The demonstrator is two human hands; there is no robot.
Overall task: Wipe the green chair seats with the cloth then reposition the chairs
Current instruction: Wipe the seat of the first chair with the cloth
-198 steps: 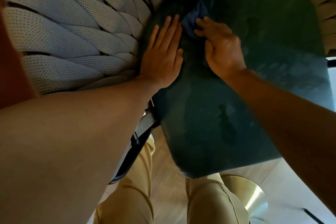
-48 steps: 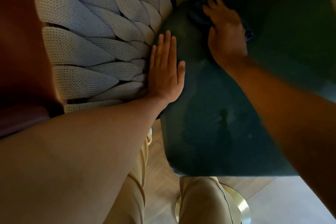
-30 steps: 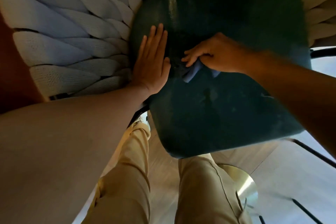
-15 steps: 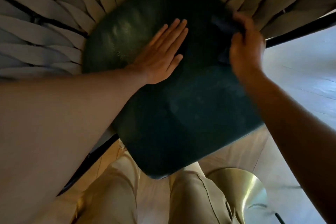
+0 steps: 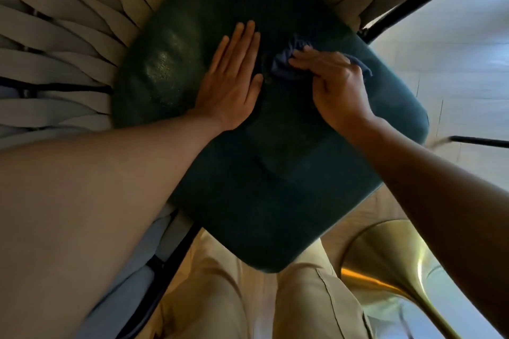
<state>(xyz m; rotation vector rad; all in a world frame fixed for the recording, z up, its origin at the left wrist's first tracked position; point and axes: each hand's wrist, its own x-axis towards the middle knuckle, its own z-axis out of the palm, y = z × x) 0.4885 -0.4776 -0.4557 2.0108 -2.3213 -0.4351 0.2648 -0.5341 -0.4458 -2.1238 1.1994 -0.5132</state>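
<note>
A dark green chair seat (image 5: 275,179) fills the middle of the head view, ringed at the back and left by a pale woven backrest (image 5: 63,36). My left hand (image 5: 231,82) lies flat on the seat's middle, fingers straight and together, holding nothing. Just to its right, my right hand (image 5: 336,85) presses a crumpled dark blue cloth (image 5: 283,63) onto the seat. Part of the cloth sticks out past the fingertips, and a corner shows behind the knuckles; the rest is hidden under the hand.
The chair's black metal frame (image 5: 391,19) runs along the upper right and lower left. A brass flared table base (image 5: 391,270) stands at the lower right, close to the seat's front edge. My legs in tan trousers (image 5: 220,300) are below the seat. Pale floor (image 5: 454,69) lies to the right.
My right hand has brought the cloth from the seat's back right edge in toward the middle, close to my left hand. My left hand stays flat on the seat. The view has shifted.
</note>
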